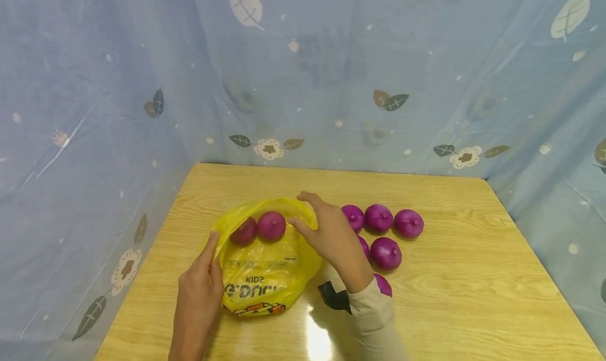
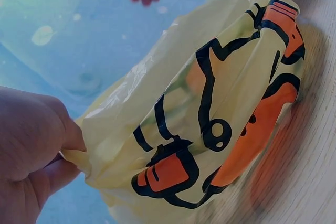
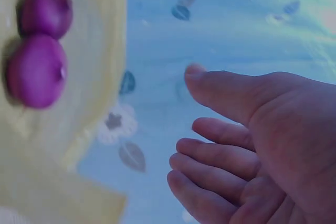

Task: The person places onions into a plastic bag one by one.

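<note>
A yellow plastic bag (image 1: 255, 256) with printed lettering lies on the table with its mouth wide. Two red onions (image 1: 271, 226) sit inside it, side by side toward the back. My left hand (image 1: 199, 282) pinches the bag's left rim between thumb and fingers, which the left wrist view shows up close (image 2: 39, 156). Over the right side of the bag's mouth hovers my right hand (image 1: 333, 234), holding nothing. In the right wrist view that hand (image 3: 252, 145) has its thumb apart from its loosely bent fingers, away from the onions (image 3: 39, 72).
Several more red onions (image 1: 385, 253) lie on the table to the right of the bag, some partly hidden behind my right arm. A black piece (image 1: 333, 296) shows by the right wrist. Blue patterned curtains (image 1: 331, 87) enclose the wooden table (image 1: 473, 277).
</note>
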Tool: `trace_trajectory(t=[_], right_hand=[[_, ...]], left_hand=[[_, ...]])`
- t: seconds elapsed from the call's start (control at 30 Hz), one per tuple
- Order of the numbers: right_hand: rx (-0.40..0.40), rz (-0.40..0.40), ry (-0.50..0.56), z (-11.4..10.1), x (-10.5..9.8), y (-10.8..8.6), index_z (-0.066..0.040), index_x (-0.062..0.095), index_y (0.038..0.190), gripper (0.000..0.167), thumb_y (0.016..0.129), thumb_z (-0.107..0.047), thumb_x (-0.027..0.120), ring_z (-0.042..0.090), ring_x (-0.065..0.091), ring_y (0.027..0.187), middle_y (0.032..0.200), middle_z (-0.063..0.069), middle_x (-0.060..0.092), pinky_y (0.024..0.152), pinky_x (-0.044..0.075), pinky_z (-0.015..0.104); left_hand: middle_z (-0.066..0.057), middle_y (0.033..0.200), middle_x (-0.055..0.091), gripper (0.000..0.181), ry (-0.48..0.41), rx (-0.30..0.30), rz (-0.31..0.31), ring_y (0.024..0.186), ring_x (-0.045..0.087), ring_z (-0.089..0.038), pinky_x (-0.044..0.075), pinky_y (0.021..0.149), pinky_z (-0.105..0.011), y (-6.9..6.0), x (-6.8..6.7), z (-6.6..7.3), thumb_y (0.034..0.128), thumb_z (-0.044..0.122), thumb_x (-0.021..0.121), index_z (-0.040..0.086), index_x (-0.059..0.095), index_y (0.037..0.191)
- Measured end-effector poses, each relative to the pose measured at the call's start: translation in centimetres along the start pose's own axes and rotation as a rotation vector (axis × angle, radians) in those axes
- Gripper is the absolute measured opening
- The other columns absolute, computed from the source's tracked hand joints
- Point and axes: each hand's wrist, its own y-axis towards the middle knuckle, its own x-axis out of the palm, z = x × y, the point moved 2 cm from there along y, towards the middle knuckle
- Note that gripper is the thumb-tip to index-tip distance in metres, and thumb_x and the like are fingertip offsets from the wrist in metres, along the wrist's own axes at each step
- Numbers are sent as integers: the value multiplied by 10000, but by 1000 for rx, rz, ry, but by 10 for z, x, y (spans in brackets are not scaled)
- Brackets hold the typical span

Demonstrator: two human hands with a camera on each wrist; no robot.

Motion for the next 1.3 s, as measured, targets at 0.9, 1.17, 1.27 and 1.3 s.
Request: trace_trajectory(t=[0.9,1.17,1.27,1.3], right_hand=[[225,278,-105,120,-81,-59,-34,532,1521,604,1025,-322,723,470,681,972,1150,265,713,854,577,591],[301,315,-143,153,-95,-77,-13,468,1561,680,1025,-352,715,617,550,1250,1437,367,567,992,479,721],[326,299,-151,163,-97,-84,-2,450,1568,706,1023,-362,719,613,518,1293,1446,388,543,1022,456,723],[337,292,-155,166,-97,-86,-1,442,1571,714,1023,-366,717,616,512,1297,1445,396,537,1022,453,727]], left_hand=[[-194,1417,651,622,-12,-25,-29,786,647,-237,555,685,-308,0,0,0,984,-112,631,91,530,1563],[-215,1385,667,635,2,-35,-27,823,664,-264,584,698,-477,-1,0,1,991,-96,630,119,518,1577],[-217,1378,671,640,6,-32,-30,779,630,-250,556,663,-429,-1,0,1,985,-101,635,117,519,1575],[-216,1379,671,641,8,-36,-33,780,629,-245,550,660,-417,-1,0,1,986,-98,634,121,518,1577]])
